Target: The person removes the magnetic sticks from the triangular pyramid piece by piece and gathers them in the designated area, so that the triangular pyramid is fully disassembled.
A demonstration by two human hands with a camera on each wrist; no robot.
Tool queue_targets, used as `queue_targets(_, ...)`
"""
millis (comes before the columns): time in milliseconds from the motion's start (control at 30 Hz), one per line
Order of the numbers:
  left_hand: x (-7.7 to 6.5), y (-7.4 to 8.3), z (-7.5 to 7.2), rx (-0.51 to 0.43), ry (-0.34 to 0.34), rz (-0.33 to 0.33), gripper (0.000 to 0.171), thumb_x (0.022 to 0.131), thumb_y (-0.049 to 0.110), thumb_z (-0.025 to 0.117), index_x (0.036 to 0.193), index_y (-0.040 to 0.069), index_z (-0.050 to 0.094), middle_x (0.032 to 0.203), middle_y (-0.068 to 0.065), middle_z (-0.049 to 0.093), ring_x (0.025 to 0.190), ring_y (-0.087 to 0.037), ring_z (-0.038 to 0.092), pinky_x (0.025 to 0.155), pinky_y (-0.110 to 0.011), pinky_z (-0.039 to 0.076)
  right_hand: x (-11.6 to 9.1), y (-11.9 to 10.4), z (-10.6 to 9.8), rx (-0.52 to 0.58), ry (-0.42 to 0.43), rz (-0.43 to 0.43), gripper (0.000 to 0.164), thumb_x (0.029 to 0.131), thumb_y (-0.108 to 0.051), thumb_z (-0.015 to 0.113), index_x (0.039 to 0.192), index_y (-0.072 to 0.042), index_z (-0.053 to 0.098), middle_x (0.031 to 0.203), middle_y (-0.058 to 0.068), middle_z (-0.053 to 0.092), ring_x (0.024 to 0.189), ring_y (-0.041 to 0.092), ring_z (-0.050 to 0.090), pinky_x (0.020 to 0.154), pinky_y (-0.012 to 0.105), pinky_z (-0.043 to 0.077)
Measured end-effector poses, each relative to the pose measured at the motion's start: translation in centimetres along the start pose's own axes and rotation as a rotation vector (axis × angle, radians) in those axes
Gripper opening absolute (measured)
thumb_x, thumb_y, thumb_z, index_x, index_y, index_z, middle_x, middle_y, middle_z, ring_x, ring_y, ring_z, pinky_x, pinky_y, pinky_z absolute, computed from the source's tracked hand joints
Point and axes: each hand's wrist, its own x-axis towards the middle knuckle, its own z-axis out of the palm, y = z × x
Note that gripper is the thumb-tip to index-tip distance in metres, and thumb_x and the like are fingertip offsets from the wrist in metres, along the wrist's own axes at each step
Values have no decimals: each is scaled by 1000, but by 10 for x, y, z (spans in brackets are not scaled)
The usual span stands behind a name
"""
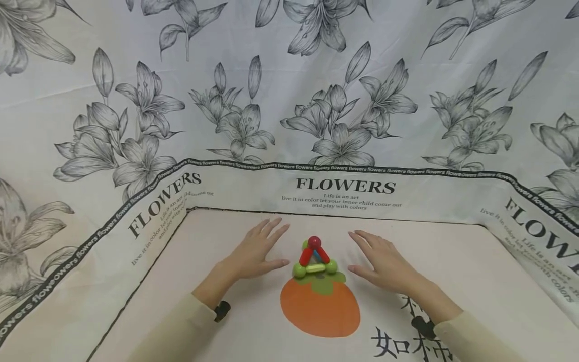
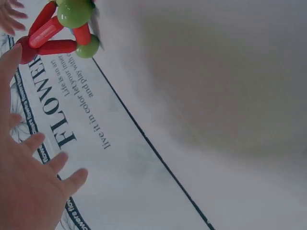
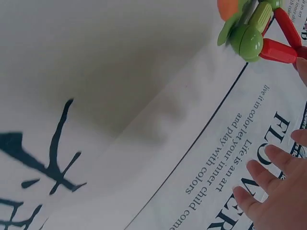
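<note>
Pyramid [image 1: 316, 257]: a small frame of coloured rods and balls, standing on the bench [image 1: 249, 322] between the two hands.
Peak: one red ball [image 1: 314, 243], with two red rods [image 1: 305, 256] slanting down from it at the front.
Base: a yellow-green rod [image 1: 315, 268] joining two green balls [image 1: 299, 270]; a further green ball shows partly behind the peak, and a bit of blue inside the frame.
Left hand [image 1: 258, 251]: fingers spread, holding nothing, just beside the pyramid; in the left wrist view the thumb overlaps the red ball, though the head view shows them apart.
Right hand [image 1: 384, 261]: fingers spread and loosely bent, likewise holding nothing, thumb towards the pyramid and apart from it.
Persimmon print [image 1: 320, 309]: orange with green leaves, the base of the pyramid over the leaves.
Lettering [image 1: 391, 344]: black brushed characters, near the right forearm.
Backdrop [image 1: 253, 30]: pale cloth with grey lilies, "FLOWERS" printed along its lower band.
Sleeves [image 1: 176, 329]: pale beige, both forearms.
</note>
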Motion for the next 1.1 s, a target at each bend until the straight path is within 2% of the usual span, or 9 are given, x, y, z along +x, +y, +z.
queue_targets(100, 6, 4, 4, -101, 7, -1, 87, 95, 57, 66, 163, 24, 24, 168, -6, 24, 151, -31, 28, 119, -56, 29, 6, -7, 5, 70, -19, 42, 79, 92, -42, 75, 155, -9, 40, 152, 18, 48, 135, 41, 49, 109, 64, 38)
queue_targets(267, 12, 9, 7, -218, 4, -17, 84, 94, 50, 70, 162, 22, 30, 164, -4, 32, 148, -27, 35, 116, -52, 36, 16, -18, 16, 213, -48, 94, 74, 94, -37, 74, 154, -11, 42, 149, 14, 52, 133, 38, 51, 107, 62, 42)
queue_targets(433, 23, 17, 11, -330, 38, 0, 75, 95, 46, 71, 157, 19, 38, 159, -3, 39, 142, -25, 43, 114, -47, 40, 24, -24, 24, 361, -53, 100, 66, 95, -28, 74, 150, -5, 46, 140, 17, 57, 120, 37, 58, 99, 56, 51)
queue_targets(533, 31, 21, 14, -427, 60, 11, 68, 96, 42, 70, 153, 17, 44, 153, -3, 45, 131, -25, 52, 107, -44, 47, 30, -27, 28, 441, -55, 104, 62, 95, -27, 74, 145, -1, 49, 134, 20, 59, 113, 35, 59, 93, 51, 53)
queue_targets(633, 36, 26, 20, -506, 60, 9, 61, 98, 38, 70, 150, 14, 48, 146, -4, 50, 117, -24, 58, 95, -41, 54, 35, -29, 33, 497, -59, 113, 57, 95, -27, 74, 139, 1, 54, 129, 19, 63, 106, 31, 60, 86, 44, 54)
queue_targets(867, 46, 35, 33, -573, 67, 30, 45, 99, 28, 70, 139, 11, 58, 131, -4, 59, 107, -24, 63, 82, -25, 55, 42, -31, 42, 522, -47, 106, 38, 94, -21, 74, 125, 0, 66, 115, 11, 70, 92, 21, 61, 75, 30, 53)
queue_targets(1100, 56, 43, 34, -616, 93, 38, 34, 99, 19, 70, 129, 7, 64, 116, -2, 65, 97, -13, 63, 83, -22, 55, 52, -30, 44, 491, -33, 92, 20, 94, -16, 74, 111, -6, 73, 94, 0, 70, 80, 16, 58, 66, 26, 51)
